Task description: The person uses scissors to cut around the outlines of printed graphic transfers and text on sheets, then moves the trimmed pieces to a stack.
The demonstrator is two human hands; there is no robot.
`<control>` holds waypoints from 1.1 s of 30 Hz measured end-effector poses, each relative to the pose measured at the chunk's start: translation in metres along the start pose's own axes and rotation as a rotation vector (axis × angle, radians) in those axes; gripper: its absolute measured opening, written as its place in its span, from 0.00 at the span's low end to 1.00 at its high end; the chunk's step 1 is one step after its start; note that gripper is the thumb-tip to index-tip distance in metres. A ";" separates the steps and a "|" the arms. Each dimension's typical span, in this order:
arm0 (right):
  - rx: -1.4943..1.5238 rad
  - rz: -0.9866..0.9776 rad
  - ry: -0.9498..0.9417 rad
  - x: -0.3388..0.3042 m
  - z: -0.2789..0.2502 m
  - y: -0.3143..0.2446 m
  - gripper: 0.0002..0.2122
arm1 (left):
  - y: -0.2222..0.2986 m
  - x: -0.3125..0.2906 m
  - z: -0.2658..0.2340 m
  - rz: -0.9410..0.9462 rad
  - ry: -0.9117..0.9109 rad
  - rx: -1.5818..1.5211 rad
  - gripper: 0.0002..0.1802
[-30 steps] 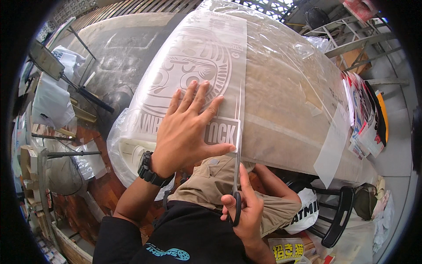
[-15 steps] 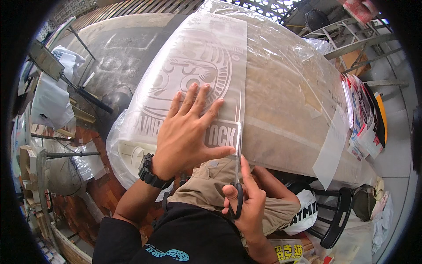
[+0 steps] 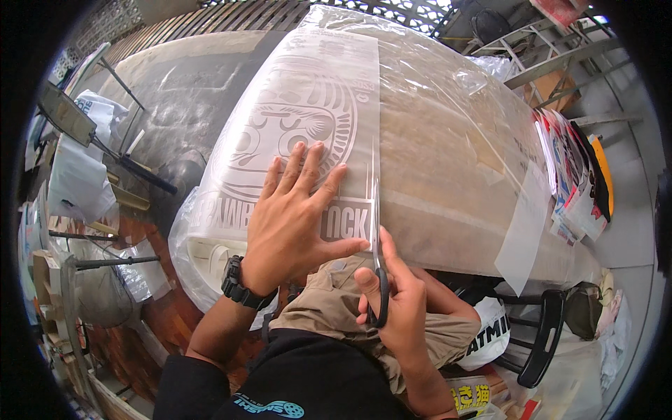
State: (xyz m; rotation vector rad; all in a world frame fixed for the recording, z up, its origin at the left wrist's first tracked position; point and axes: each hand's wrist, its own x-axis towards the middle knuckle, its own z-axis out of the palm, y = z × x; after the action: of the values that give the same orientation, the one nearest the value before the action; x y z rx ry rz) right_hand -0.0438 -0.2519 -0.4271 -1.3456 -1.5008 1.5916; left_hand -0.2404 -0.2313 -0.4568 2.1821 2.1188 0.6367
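Observation:
A translucent whitish sheet (image 3: 280, 77) with a printed round face design and large block lettering lies over a padded, plastic-covered surface (image 3: 448, 161). My left hand (image 3: 294, 217) rests flat on its lower part, fingers spread and thumb pointing at the right edge. In my right hand (image 3: 402, 301) is a pair of scissors (image 3: 379, 294) with dark handles, my fingers in the loops and the index finger stretched along the blades. The blades point away from me along the sheet's right edge, beside the lettering. Whether they are parted is hard to make out.
A stack of printed sheets or bags (image 3: 574, 175) stands at the right, near a metal ladder frame (image 3: 560, 70). A loose translucent strip (image 3: 521, 238) hangs over the surface's near right edge. A black chair part (image 3: 542, 339) is below it. Metal racks (image 3: 115, 262) stand left.
My right hand and the scissors have moved slightly away from me along the sheet's edge. My left hand stays flat on the sheet. The whole view has shifted a little.

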 end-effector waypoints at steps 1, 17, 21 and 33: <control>-0.007 0.008 0.000 0.002 0.000 -0.002 0.37 | 0.000 0.000 0.000 0.002 -0.002 0.001 0.60; -0.072 -0.012 -0.051 0.035 -0.008 -0.019 0.38 | 0.005 0.002 -0.002 0.016 0.045 -0.003 0.52; -0.086 -0.065 -0.017 0.045 -0.006 -0.020 0.35 | 0.005 0.002 -0.004 0.021 0.038 -0.004 0.53; -0.123 -0.062 -0.035 0.078 -0.011 -0.037 0.37 | 0.006 0.002 -0.006 0.013 0.013 -0.012 0.54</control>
State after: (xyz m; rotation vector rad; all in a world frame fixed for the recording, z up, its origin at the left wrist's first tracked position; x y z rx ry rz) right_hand -0.0684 -0.1697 -0.4126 -1.3300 -1.6697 1.5134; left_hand -0.2371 -0.2310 -0.4487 2.1930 2.1037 0.6650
